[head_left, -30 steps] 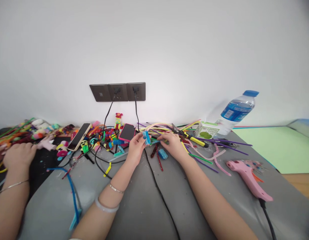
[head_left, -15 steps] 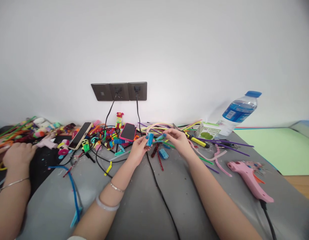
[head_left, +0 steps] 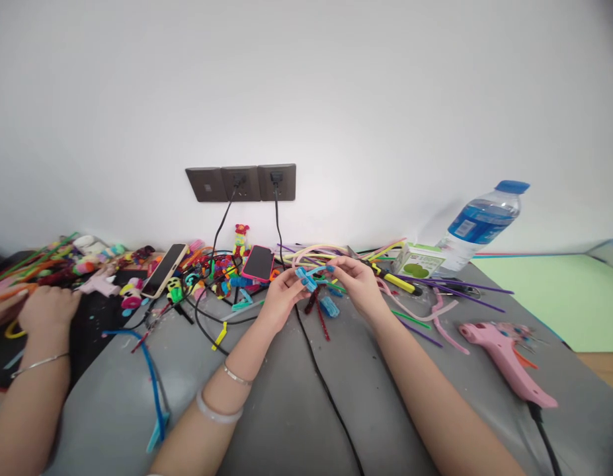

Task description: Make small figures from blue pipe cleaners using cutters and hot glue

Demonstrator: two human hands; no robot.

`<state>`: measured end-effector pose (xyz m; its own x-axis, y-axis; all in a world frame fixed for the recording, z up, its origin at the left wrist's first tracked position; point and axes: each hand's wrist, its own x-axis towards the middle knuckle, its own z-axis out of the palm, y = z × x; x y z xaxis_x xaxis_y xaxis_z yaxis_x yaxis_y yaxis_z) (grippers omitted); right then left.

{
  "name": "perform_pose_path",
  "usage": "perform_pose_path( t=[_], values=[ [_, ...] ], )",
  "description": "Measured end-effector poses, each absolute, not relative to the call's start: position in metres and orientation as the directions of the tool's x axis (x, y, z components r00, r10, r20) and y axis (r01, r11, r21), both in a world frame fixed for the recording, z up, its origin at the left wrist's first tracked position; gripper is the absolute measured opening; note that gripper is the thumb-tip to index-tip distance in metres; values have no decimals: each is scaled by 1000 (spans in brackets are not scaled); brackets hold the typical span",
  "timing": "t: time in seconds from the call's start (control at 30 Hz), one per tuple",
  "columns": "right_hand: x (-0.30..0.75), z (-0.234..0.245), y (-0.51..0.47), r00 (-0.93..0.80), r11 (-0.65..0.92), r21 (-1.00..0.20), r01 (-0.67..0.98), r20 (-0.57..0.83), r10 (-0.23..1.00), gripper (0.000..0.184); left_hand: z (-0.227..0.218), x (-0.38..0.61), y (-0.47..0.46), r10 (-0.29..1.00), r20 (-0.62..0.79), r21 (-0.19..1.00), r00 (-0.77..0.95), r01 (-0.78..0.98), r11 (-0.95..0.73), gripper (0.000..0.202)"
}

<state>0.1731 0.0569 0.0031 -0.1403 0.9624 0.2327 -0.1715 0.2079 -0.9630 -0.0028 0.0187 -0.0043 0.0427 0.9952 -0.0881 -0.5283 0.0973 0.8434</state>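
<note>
L hand (head_left: 279,301): ours, thumb & fingers pinching a small light-blue fuzzy pipe-cleaner bundle (head_left: 305,279).
R hand (head_left: 360,289): ours, fingertips pinching a thin light-blue strand (head_left: 318,270) (it runs to the bundle).
Bundle: held btwn our hands, over the smooth grey tabletop (head_left: 306,410).
Nearby: we see a blue fuzzy clump (head_left: 329,306); pink glue gun (head_left: 509,363) far R.

Strewn across a gray desk (head_left: 286,410) are a pink glue gun (head_left: 509,367) at right, purple fuzzy stems (head_left: 477,301) near a blue-capped bottle (head_left: 479,225) and green-and-white box (head_left: 419,261), a blue bundle (head_left: 329,306) and red glittery stem (head_left: 323,322) near center, a black cord (head_left: 330,396), and a bent blue stem (head_left: 154,380) at left.
</note>
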Motion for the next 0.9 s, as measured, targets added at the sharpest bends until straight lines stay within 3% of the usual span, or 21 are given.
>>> perform_pose_path(
  t=[0.5,0.7,0.9],
  values=[
    [167,0,56,-67,254,-952,-169,268,961,30,-5,-2,18,998,-43,892,-53,-451,14,47],
    [167,0,57,-26,257,-943,-211,268,963,28,-4,-5,17,995,96,972,-22,-214,-99,43],
    [167,1,59,39,274,-933,-235,272,961,25,-2,-5,13,958,286,955,-25,94,-283,29]
  ],
)
